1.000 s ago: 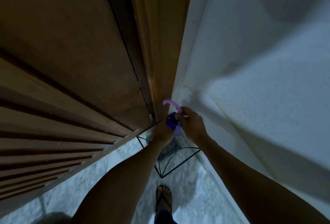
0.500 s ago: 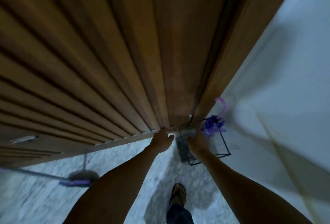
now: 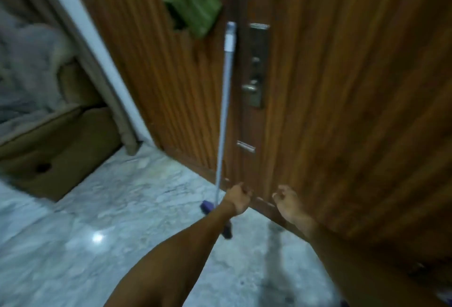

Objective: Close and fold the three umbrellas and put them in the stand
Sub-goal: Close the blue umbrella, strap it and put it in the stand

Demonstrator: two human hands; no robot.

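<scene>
No umbrella and no stand show in the head view now. My left hand (image 3: 238, 198) hangs low in front of the wooden door (image 3: 347, 110), fingers curled into a loose fist with nothing in it. My right hand (image 3: 288, 202) is a little to its right, close to the door's bottom edge, empty, with its fingers bent and apart. Neither hand touches anything.
A mop with a white pole (image 3: 224, 101) leans on the door, its purple head (image 3: 207, 206) on the marble floor (image 3: 117, 233) just behind my left wrist. A metal lock plate with a handle (image 3: 255, 69), a green hanging bag (image 3: 194, 10) and a cardboard box (image 3: 56, 150) are also here.
The view has swung left, away from the wire stand holding the purple umbrella. Both hands have come off the umbrella and now hang empty by the door.
</scene>
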